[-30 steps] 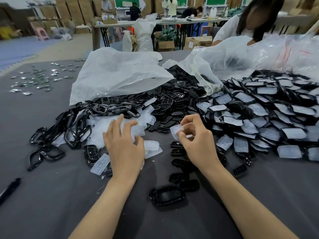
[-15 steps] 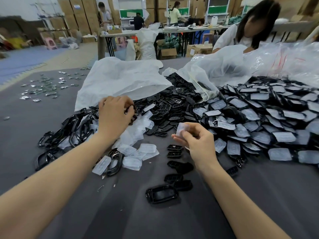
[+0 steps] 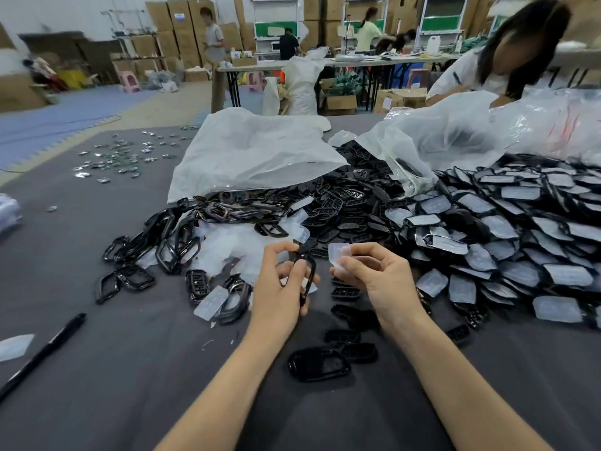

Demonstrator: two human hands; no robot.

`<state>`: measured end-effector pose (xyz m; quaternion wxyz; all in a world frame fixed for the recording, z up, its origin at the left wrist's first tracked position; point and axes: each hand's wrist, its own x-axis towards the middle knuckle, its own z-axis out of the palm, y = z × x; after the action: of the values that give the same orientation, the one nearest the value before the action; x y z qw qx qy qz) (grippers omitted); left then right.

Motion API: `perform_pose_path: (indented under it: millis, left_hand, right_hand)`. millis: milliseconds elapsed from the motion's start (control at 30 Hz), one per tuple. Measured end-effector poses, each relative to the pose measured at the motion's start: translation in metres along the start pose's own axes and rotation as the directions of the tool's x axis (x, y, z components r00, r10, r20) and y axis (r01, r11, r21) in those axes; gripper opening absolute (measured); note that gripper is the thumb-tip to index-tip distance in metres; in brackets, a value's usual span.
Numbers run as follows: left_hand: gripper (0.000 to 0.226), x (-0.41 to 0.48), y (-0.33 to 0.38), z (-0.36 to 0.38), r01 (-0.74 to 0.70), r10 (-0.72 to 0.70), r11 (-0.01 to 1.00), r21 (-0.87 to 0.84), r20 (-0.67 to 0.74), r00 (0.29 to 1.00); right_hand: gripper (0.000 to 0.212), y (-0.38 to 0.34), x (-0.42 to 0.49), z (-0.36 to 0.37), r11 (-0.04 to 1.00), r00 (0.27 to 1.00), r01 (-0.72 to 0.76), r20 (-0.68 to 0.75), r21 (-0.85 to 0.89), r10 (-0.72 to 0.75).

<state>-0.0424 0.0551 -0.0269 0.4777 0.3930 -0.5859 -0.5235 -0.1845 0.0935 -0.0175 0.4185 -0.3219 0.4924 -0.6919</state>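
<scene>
Grey table (image 3: 130, 369): black frame (image 3: 313, 273), clear pad (image 3: 340, 253).

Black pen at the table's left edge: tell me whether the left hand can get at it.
Probably yes: the black pen lies on bare cloth, nothing across the way, but the left hand grips a black frame.

We record both bare forearms (image 3: 227, 385) entering from below, one on either side of the black key-fob shell (image 3: 318, 364) and converging beyond it. Our left hand (image 3: 276, 291), back to the camera, curls fingers and thumb round a black frame (image 3: 308, 281). Our right hand (image 3: 383, 281), farther from the shell and up to its right, pinches a translucent button pad (image 3: 340, 255) between thumb and forefinger, remaining fingers curled.
</scene>
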Motion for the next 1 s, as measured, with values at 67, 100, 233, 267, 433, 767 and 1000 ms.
perform_pose_path:
  millis: [67, 100, 233, 267, 433, 767, 1000]
  left_hand:
    - [0.026, 0.002, 0.001, -0.003, -0.030, 0.031, 0.998, -0.047, 0.030, 0.999]
    - [0.027, 0.003, 0.000, -0.005, -0.035, 0.039, 0.997, -0.070, 0.056, 0.998]
    - [0.033, 0.005, -0.004, -0.006, -0.034, 0.046, 0.993, -0.115, 0.101, 0.994]
    - [0.038, 0.005, -0.004, -0.005, -0.033, 0.046, 0.992, -0.122, 0.100, 0.994]
    - [0.060, 0.011, -0.009, -0.006, 0.029, -0.005, 0.973, -0.230, 0.102, 0.995]
    - [0.057, 0.011, -0.015, -0.005, 0.028, -0.013, 0.992, -0.125, 0.116, 0.993]
    - [0.056, 0.009, -0.010, -0.004, 0.036, 0.001, 0.977, -0.211, 0.173, 0.985]
  right_hand:
    - [0.015, 0.000, 0.002, 0.000, 1.000, 1.000, 0.008, 0.027, -0.025, -0.007]
    - [0.017, 0.000, 0.002, 0.000, 0.999, 0.999, 0.012, 0.031, -0.036, -0.011]
    - [0.022, -0.004, 0.004, -0.005, 0.998, 0.999, 0.033, -0.001, -0.059, -0.033]
    - [0.024, -0.005, 0.005, -0.006, 0.998, 0.999, 0.038, -0.004, -0.053, -0.039]
    - [0.028, -0.008, 0.007, -0.007, 0.995, 0.998, 0.063, -0.016, -0.081, -0.064]
    - [0.020, -0.006, 0.006, -0.008, 0.969, 0.994, 0.109, 0.007, -0.222, -0.110]
    - [0.020, -0.012, 0.008, -0.009, 0.971, 0.986, 0.090, -0.115, -0.223, -0.118]
